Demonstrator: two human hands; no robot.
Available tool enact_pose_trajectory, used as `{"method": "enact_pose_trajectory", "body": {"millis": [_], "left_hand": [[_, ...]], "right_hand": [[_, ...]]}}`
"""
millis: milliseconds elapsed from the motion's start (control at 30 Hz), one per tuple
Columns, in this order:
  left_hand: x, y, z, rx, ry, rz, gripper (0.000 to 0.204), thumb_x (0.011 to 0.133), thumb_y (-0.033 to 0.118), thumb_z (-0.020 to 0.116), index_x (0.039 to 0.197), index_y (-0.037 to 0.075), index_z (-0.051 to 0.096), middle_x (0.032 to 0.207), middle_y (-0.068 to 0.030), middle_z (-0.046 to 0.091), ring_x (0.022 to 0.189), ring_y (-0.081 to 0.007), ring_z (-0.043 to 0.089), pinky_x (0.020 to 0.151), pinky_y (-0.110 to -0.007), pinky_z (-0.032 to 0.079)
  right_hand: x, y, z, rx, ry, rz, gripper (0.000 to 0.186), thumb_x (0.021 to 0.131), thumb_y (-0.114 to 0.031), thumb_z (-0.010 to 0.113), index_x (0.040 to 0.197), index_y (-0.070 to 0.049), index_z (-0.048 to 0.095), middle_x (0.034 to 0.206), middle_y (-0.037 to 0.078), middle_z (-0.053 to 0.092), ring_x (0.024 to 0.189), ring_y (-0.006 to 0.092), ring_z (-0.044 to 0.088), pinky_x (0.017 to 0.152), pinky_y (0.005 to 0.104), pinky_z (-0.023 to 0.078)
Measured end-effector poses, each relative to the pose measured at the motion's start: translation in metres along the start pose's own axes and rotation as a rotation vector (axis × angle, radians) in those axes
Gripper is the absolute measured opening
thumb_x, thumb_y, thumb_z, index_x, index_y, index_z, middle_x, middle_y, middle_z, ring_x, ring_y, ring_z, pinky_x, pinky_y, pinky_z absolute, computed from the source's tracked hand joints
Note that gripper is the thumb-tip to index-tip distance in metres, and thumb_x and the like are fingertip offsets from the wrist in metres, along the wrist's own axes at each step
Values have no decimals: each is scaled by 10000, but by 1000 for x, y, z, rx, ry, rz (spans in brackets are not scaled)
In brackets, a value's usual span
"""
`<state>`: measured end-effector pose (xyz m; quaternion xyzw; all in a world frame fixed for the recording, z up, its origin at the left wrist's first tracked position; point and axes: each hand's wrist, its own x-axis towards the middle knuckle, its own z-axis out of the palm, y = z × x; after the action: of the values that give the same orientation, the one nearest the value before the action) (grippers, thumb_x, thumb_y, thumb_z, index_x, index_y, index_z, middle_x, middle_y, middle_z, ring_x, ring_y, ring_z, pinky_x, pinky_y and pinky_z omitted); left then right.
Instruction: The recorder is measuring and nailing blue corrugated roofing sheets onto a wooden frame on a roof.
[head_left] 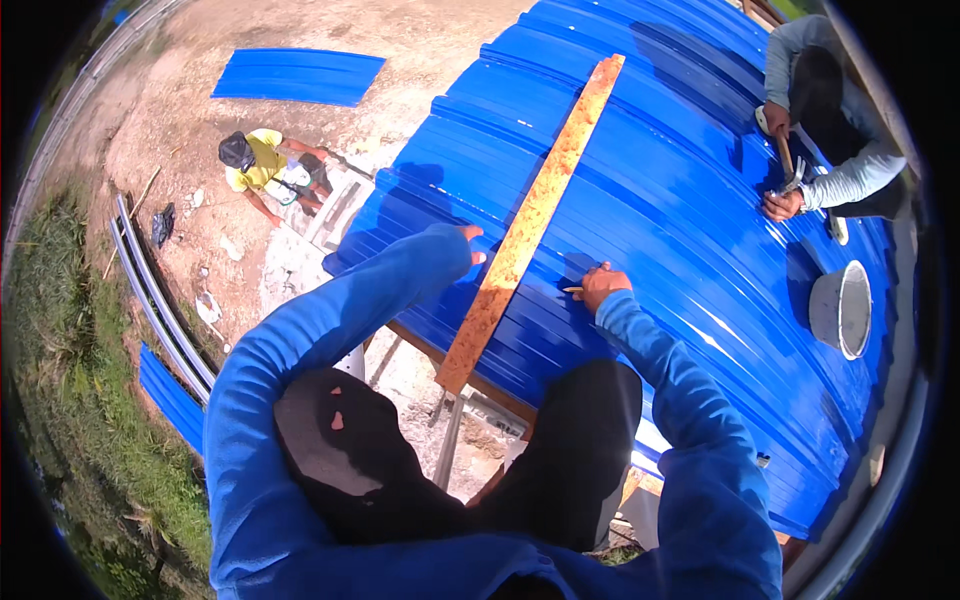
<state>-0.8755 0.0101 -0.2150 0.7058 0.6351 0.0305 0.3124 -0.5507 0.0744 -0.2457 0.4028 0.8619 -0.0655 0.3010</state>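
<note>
- My left hand (473, 245) is in the middle of the frame, just left of the plank, over the blue metal; the sleeve covers most of it and only some fingertips show, so I cannot tell whether it is open or holding anything.
- My right hand (605, 287), right of centre, is closed around a thin yellowish stick (573, 290), whose tip points left toward the plank.
- The plank (533, 222), orange-brown and blotchy, lies slantwise across the ribs, running from the upper centre down to a spot above the gap between my knees; its lower end reaches past the edge of the metal.
- Beneath it, the blue roofing sheets (690, 240) fill the centre and right of the frame, ribbed and shiny in the sun.
- My dark trousers (345, 440) show at the lower centre, one knee on each side of the plank's lower end.
- At the upper right, a co-worker (875, 160) in pale sleeves bends over the metal, with a hammer (785, 155) at the hands.
- Below that person, a grey bucket (838, 310) stands tilted on the roof.
- At the upper left, a person in a yellow shirt (265, 165) is down on the ground, below a loose blue sheet (298, 76).
- At the left, long metal channels (160, 295) lie beside the grass (80, 350).
</note>
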Motion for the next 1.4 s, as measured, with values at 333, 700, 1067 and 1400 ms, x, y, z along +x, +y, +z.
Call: {"method": "enact_pose_trajectory", "body": {"millis": [333, 700, 1067, 1400], "left_hand": [[-72, -67, 44, 376, -304, 106, 422, 946, 393, 562, 1153, 26, 557, 1202, -151, 528, 1131, -348, 533, 903, -465, 465], [-73, -59, 38, 300, -456, 122, 390, 932, 387, 576, 1190, 94, 582, 1162, -115, 573, 1128, -324, 538, 943, -449, 444], [-46, -41, 27, 382, -616, 321, 408, 887, 404, 617, 1194, 134, 609, 1172, -98, 592, 1108, -296, 577, 919, -440, 476], [-8, -59, 35, 610, -905, 689, 354, 943, 385, 535, 1231, 223, 659, 1087, -17, 592, 909, -238, 667, 736, -412, 540]], "right_hand": [[-1, 11, -16, 69, -65, 3, 343, 957, -373, 539, 1104, -99, 684, 1177, 153, 663, 1143, 324, 619, 879, 438, 538], [-8, 1, -23, 40, -70, -34, 253, 944, -259, 535, 1024, -95, 710, 1079, 142, 687, 1059, 316, 656, 821, 435, 563], [-6, 10, -13, 67, -134, 39, 269, 926, -322, 583, 1047, -116, 707, 1085, 147, 682, 1077, 350, 638, 833, 440, 554], [-8, -18, -20, 163, -156, 222, 277, 945, -208, 491, 1104, -113, 697, 1215, 186, 637, 1151, 358, 614, 859, 431, 552]]}}
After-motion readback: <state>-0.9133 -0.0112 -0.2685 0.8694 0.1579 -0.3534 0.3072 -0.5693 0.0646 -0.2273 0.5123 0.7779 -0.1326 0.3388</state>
